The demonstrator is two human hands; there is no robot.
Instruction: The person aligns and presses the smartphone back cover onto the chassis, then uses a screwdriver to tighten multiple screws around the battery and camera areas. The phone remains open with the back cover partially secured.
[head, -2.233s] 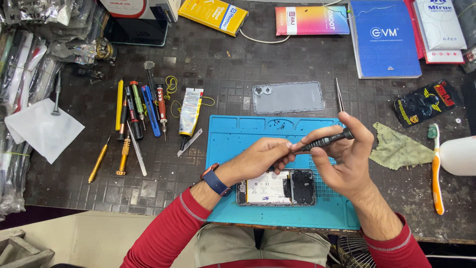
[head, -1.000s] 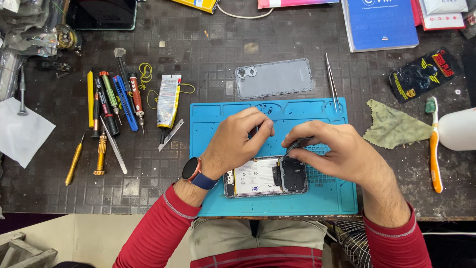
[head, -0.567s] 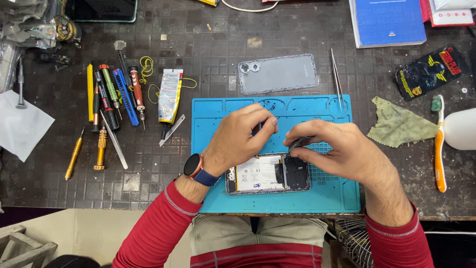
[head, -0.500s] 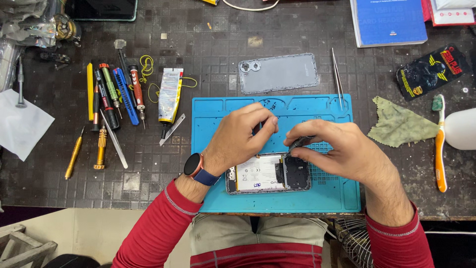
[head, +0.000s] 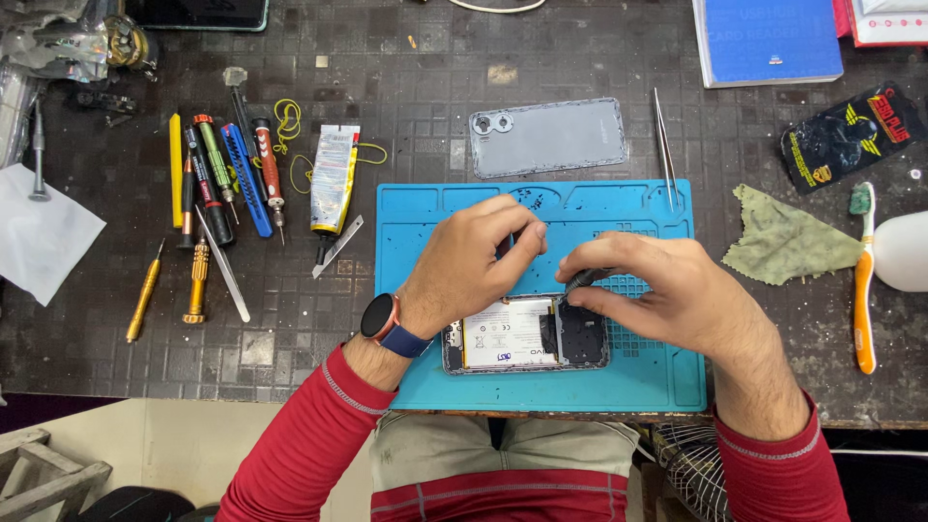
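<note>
Your blue mat still carries the opened phone, lying near its front edge. Since 2 seconds ago you have brought both hands down from mid-air onto it. Your left hand now arches over the phone's upper edge, fingertips pinched together. Your right hand stays clamped on the dark screwdriver, its tip at the dark end, so you seem to be on a screw now.
</note>
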